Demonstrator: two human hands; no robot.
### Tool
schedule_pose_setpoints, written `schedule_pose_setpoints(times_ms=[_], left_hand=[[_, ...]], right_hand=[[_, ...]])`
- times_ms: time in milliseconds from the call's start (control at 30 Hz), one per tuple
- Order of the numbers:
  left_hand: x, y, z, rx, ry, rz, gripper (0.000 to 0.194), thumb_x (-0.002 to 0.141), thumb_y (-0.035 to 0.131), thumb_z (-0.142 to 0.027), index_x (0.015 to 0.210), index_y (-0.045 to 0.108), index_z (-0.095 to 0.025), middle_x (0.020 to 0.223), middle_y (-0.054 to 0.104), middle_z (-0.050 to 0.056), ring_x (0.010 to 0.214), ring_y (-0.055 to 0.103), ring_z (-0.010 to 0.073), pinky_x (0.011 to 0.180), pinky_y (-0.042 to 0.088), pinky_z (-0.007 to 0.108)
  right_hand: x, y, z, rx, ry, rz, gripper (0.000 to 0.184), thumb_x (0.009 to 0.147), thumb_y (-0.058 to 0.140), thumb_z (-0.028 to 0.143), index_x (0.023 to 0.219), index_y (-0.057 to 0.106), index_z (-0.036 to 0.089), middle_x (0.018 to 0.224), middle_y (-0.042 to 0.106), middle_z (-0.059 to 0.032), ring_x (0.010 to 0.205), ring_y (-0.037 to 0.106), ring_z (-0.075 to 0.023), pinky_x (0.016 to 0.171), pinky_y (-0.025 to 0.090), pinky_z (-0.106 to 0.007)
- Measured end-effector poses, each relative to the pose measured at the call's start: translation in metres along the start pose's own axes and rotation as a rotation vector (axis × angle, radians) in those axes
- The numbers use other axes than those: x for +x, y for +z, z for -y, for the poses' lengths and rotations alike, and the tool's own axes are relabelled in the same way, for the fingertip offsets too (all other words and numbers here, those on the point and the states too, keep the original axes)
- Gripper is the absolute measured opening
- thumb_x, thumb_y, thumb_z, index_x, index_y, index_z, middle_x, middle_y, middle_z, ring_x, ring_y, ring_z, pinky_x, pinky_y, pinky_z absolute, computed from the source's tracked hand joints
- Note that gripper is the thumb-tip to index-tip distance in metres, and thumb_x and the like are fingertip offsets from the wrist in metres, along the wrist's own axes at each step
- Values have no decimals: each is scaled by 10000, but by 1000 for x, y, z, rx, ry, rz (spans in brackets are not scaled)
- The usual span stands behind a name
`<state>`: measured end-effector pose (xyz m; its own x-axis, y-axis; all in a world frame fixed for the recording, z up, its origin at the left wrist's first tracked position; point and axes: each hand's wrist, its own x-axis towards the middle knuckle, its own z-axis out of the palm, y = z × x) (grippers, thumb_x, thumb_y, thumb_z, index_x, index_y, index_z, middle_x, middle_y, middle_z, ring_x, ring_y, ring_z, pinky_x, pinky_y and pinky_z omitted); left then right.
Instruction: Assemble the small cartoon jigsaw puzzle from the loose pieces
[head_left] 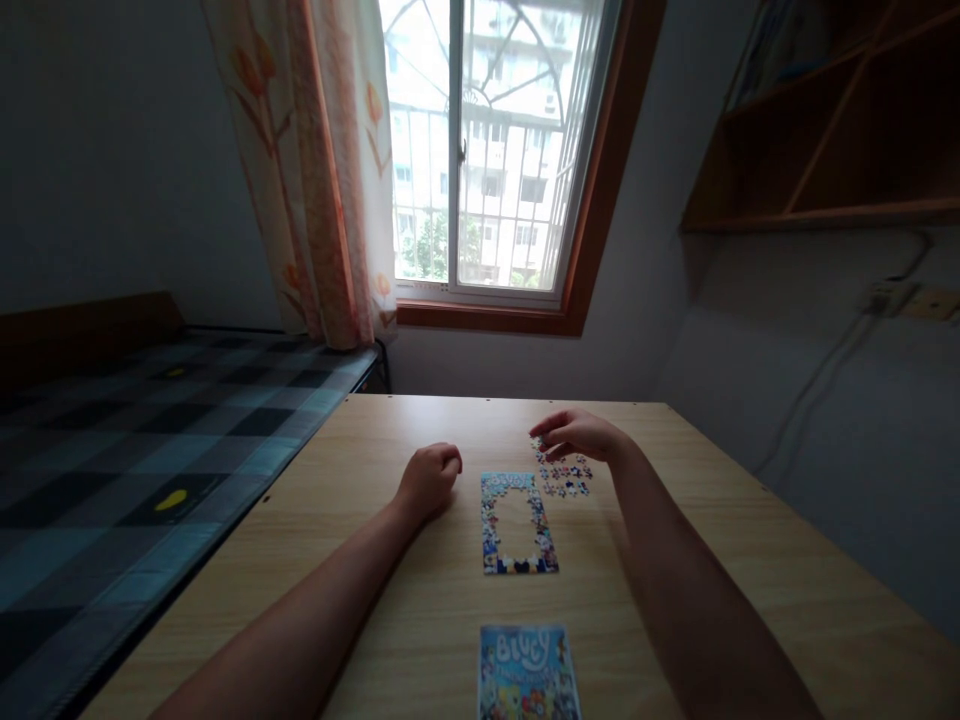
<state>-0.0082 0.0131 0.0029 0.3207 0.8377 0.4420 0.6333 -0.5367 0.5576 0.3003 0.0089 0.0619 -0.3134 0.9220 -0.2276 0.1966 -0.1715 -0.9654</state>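
Observation:
A jigsaw puzzle (544,522) lies on the table, its border joined into an upright rectangle around an open middle where the wood shows. Loose jigsaw pieces (568,474) are spread beyond its upper right corner. Over the far end of these pieces hovers my right hand (577,434), fingers apart and pointing left; I see no piece clearly held. My left hand (430,478) rests on the wood to the left of the puzzle, fingers curled into a loose fist. Closer to me lies a blue picture card or box (527,672) lettered "BLUEY".
The light wooden table (300,560) reaches toward a wall with a barred window (495,150). A bed with a checked cover (225,400) runs along the left, below a flowered curtain (322,180). Wooden shelves (825,140) hang at the upper right.

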Motion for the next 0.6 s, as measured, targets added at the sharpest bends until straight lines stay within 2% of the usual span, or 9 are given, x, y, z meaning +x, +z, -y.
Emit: schedule_pose_setpoints(times_ms=[100, 233, 367, 500, 600], left_hand=[[0, 0, 0, -3, -1, -2, 236, 762, 460, -131, 595, 614, -193, 676, 662, 26, 672, 586, 167, 696, 406, 289], [0, 0, -1, 2, -1, 3, 246, 773, 469, -117, 595, 620, -191, 674, 664, 22, 671, 589, 162, 690, 412, 284], [-1, -1, -3, 28, 19, 4, 254, 782, 476, -96, 605, 634, -188, 684, 667, 23, 669, 590, 160, 687, 420, 287], [-6, 0, -8, 67, 145, 38, 244, 778, 502, -76, 653, 677, -191, 737, 679, 30, 706, 597, 163, 703, 443, 290], [-10, 2, -13, 71, 264, 55, 263, 766, 529, -60, 759, 742, -214, 843, 705, 34, 806, 615, 173, 765, 477, 297]], right_hand=[[1, 3, 2, -42, -21, 29, 331, 720, 745, 56, 1038, 742, 148, 852, 725, -43, 712, 676, -132, 686, 605, -256], [3, 6, 2, -134, -89, 58, 447, 683, 758, 64, 1117, 720, 166, 925, 735, -44, 659, 623, -92, 533, 491, -185], [5, 7, 0, -186, -122, 62, 520, 643, 784, 82, 1145, 682, 170, 952, 716, -48, 696, 640, -109, 524, 466, -188], [9, 8, -4, -217, -94, 35, 573, 598, 809, 81, 1132, 632, 186, 891, 681, -8, 627, 614, -100, 520, 476, -209], [13, 13, -6, -271, -58, 39, 494, 598, 803, 81, 1050, 630, 179, 849, 684, 0, 605, 605, -97, 504, 465, -205]])
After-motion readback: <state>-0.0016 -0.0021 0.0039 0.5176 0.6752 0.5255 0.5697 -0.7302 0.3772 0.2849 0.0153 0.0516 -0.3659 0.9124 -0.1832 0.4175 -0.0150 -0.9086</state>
